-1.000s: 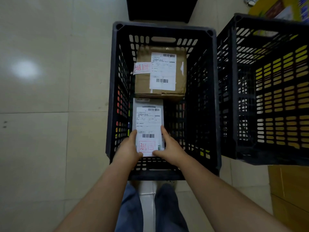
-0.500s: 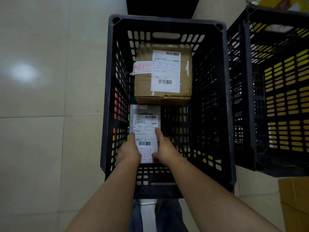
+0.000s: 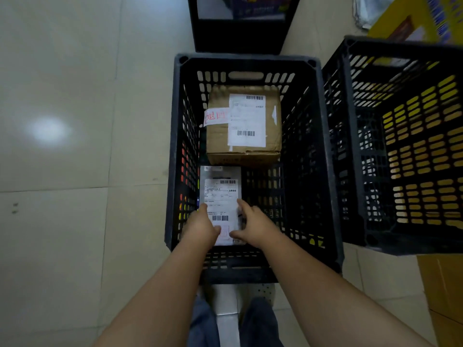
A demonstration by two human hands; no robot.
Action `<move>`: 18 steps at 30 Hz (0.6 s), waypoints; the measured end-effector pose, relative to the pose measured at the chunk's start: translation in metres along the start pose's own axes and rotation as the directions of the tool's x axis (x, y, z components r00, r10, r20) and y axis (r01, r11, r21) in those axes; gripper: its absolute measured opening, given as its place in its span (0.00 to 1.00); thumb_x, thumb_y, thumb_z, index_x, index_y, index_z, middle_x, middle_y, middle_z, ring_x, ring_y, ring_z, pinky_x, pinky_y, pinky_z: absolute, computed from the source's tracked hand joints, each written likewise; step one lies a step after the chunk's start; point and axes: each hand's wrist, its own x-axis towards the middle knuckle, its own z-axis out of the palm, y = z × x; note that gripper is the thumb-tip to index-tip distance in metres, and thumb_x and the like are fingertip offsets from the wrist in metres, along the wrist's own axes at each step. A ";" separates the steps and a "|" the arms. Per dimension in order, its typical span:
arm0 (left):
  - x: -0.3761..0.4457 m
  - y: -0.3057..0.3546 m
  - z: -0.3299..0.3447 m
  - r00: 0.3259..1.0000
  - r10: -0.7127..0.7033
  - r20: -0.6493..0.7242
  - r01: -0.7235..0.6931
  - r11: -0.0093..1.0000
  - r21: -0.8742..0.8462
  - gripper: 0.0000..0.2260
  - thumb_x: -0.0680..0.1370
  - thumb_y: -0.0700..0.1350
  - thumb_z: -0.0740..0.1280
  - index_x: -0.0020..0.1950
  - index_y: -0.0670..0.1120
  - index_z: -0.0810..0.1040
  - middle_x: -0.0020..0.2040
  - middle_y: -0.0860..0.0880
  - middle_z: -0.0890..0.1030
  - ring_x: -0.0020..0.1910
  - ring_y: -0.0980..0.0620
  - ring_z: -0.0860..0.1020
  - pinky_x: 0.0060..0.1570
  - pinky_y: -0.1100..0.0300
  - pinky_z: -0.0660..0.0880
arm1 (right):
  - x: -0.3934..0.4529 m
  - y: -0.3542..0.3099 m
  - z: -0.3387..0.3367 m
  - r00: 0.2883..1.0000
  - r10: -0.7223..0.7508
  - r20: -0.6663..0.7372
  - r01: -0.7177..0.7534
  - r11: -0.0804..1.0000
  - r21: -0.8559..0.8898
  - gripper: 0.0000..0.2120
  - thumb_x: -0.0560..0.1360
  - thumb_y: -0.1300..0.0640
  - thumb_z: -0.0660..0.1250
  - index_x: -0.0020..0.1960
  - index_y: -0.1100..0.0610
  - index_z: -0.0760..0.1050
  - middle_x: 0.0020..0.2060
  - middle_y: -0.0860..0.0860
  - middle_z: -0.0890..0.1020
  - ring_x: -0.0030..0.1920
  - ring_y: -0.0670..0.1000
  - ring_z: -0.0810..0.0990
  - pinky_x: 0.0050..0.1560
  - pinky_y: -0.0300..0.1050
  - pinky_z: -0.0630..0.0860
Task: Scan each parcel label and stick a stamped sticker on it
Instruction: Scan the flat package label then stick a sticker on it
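A flat grey parcel [image 3: 220, 194] with a white barcode label lies low inside the black slatted crate [image 3: 175, 151], at its near left. A red-stamped sticker [image 3: 224, 232] shows on the parcel's near end, between my thumbs. My left hand [image 3: 201, 227] holds the parcel's left edge and my right hand [image 3: 254, 225] holds its right edge, index fingers stretched along the sides. Behind it stands a brown cardboard box [image 3: 218, 136] with a white label and a red-stamped sticker [image 3: 215, 116] on its left edge.
A second black crate [image 3: 400, 151] stands to the right, touching the first. A dark bin [image 3: 238, 36] is behind, and yellow cartons [image 3: 443, 284] sit at the lower right. Pale tiled floor [image 3: 62, 171] spreads left. My legs show below the crate.
Both hands have carried the flat parcel lower into the crate, toward its bottom. The view has drawn back and shifted, so the crate appears further right.
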 end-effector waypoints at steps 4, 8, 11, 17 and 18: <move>-0.077 0.012 -0.056 0.988 0.139 -0.062 -0.144 0.986 -0.083 0.27 0.76 0.50 0.70 0.73 0.48 0.68 0.67 0.47 0.76 0.63 0.48 0.75 0.62 0.55 0.73 | -0.077 -0.023 -0.043 0.998 -0.022 -0.067 0.024 0.999 0.033 0.40 0.71 0.43 0.73 0.77 0.46 0.58 0.68 0.51 0.68 0.65 0.53 0.72 0.65 0.50 0.73; -0.165 0.029 -0.125 0.920 0.372 -0.122 -0.377 0.926 -0.012 0.23 0.77 0.53 0.69 0.71 0.51 0.73 0.64 0.52 0.78 0.61 0.53 0.77 0.62 0.55 0.74 | -0.165 -0.061 -0.096 0.966 -0.138 -0.220 0.142 0.990 0.006 0.35 0.74 0.41 0.69 0.76 0.47 0.61 0.71 0.48 0.66 0.69 0.51 0.69 0.67 0.49 0.71; -0.226 0.041 -0.176 0.810 0.564 -0.158 -0.543 0.824 0.160 0.22 0.78 0.55 0.67 0.72 0.54 0.71 0.67 0.55 0.74 0.65 0.54 0.73 0.65 0.56 0.71 | -0.229 -0.092 -0.133 0.908 -0.217 -0.359 0.225 0.974 -0.021 0.32 0.75 0.39 0.66 0.75 0.46 0.62 0.71 0.45 0.66 0.71 0.49 0.66 0.68 0.48 0.69; -0.309 0.091 -0.256 0.464 0.873 -0.149 -0.783 0.483 0.393 0.27 0.76 0.63 0.60 0.72 0.51 0.72 0.71 0.53 0.71 0.69 0.51 0.69 0.69 0.57 0.65 | -0.354 -0.127 -0.174 0.756 -0.200 -0.624 0.239 0.971 -0.022 0.30 0.76 0.36 0.63 0.75 0.43 0.62 0.69 0.39 0.65 0.71 0.44 0.63 0.67 0.45 0.68; -0.316 0.103 -0.264 0.393 0.910 -0.132 -0.820 0.411 0.399 0.28 0.76 0.64 0.58 0.72 0.52 0.72 0.70 0.53 0.72 0.69 0.51 0.69 0.69 0.55 0.67 | -0.376 -0.128 -0.176 0.723 -0.159 -0.673 0.218 0.976 0.004 0.30 0.76 0.36 0.63 0.75 0.43 0.62 0.70 0.39 0.64 0.70 0.43 0.63 0.67 0.44 0.68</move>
